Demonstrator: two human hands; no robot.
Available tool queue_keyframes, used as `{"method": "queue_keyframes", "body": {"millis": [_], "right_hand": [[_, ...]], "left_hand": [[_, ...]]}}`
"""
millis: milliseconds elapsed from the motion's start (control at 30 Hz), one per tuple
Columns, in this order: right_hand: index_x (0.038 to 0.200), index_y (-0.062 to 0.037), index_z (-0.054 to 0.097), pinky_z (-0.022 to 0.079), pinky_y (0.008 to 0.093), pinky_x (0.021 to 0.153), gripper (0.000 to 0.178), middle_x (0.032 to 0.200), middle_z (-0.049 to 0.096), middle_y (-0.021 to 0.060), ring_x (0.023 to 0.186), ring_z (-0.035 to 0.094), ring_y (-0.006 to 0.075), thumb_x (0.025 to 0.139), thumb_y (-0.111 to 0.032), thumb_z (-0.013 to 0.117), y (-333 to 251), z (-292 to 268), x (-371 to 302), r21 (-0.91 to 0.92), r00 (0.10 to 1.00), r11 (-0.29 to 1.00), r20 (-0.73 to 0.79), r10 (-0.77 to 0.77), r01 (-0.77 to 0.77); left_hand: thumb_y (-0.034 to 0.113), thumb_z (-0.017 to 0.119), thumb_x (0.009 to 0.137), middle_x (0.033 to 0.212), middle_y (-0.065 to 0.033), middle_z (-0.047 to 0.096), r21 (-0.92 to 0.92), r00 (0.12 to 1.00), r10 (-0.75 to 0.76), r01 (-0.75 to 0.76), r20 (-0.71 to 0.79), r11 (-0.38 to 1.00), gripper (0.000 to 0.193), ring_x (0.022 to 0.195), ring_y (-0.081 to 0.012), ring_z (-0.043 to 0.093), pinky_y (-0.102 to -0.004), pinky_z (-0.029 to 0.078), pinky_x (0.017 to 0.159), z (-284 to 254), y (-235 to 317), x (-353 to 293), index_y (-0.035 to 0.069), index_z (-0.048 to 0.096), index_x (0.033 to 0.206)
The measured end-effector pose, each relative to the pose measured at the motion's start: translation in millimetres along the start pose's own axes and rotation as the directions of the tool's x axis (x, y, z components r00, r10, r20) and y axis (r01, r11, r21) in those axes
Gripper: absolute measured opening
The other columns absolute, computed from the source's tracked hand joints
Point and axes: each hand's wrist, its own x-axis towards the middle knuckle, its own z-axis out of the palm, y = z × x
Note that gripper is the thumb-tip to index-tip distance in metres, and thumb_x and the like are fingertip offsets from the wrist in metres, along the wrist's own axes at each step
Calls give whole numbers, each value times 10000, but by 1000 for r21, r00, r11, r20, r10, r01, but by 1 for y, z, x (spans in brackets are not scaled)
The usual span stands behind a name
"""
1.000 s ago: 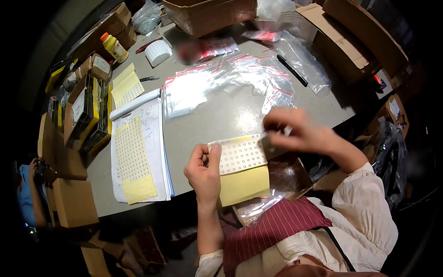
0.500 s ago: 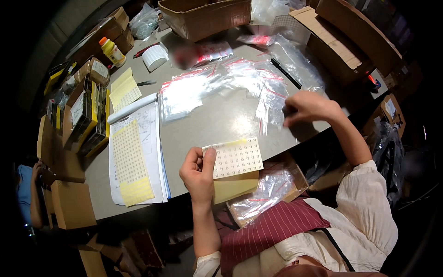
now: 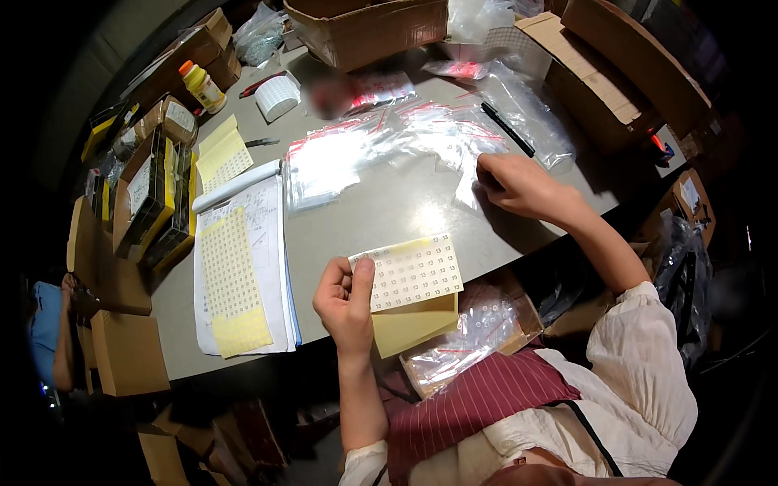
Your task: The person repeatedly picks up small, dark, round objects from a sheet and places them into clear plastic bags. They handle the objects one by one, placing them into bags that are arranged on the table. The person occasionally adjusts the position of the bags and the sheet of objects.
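My left hand (image 3: 347, 304) grips a pale sheet of small printed stickers (image 3: 413, 271), thumb on its face, over the table's near edge. A yellow backing part of the sheet (image 3: 417, 326) hangs below it. My right hand (image 3: 519, 186) is closed, fingers curled down at the right end of a spread of clear zip bags (image 3: 328, 170) with red seams. Its fingertips are partly hidden, so whatever they pinch cannot be made out. Below the table edge, a carton of clear bags (image 3: 478, 324) stands close to my body.
At left lies a clipboard (image 3: 279, 324) with papers and a yellow sticker sheet (image 3: 231, 275). A black pen (image 3: 507, 130), a white roll (image 3: 277, 99) and a yellow bottle (image 3: 203, 87) lie or stand farther back. Cardboard boxes (image 3: 369, 36) edge the table. Another person's arm (image 3: 63, 340) shows at far left.
My right hand has moved left and slightly away from me, onto the end of the bag spread, where the nearest bags have shifted. My left hand stays nearly still with the sticker sheet.
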Motion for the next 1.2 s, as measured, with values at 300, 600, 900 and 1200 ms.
{"method": "queue_keyframes", "body": {"millis": [300,600,900,1200], "right_hand": [[985,16,559,480,496,705,534,817,639,227,828,632,459,855,-441,803,-22,-26,-27,32,956,996,284,73,-86],[960,8,585,495,467,705,388,833,634,193,806,648,377,944,-355,719,-65,-32,-39,453,987,891,136,-88,17],[999,-21,593,523,449,792,217,927,611,162,894,615,379,815,-63,702,-91,11,-20,359,957,887,-120,-265,291],[864,-46,565,537,372,683,172,833,563,97,781,605,270,741,-96,674,-97,40,-22,-162,871,920,-298,-390,356]], "left_hand": [[119,664,1015,770,-8,657,-111,999,-53,54,11,992,145,643,-17,542,-179,391,582,1,12,-3,8,610,938],[105,669,1013,767,-28,673,-80,997,-37,43,73,996,147,662,-23,555,-186,399,584,-1,3,-3,-3,602,939],[103,686,997,605,50,538,133,999,25,-22,-22,991,264,569,1,395,-210,307,499,5,2,-6,22,545,789],[127,680,992,560,28,487,324,999,27,-14,-36,946,298,550,-17,369,-241,283,482,11,2,-2,10,530,762]]}}
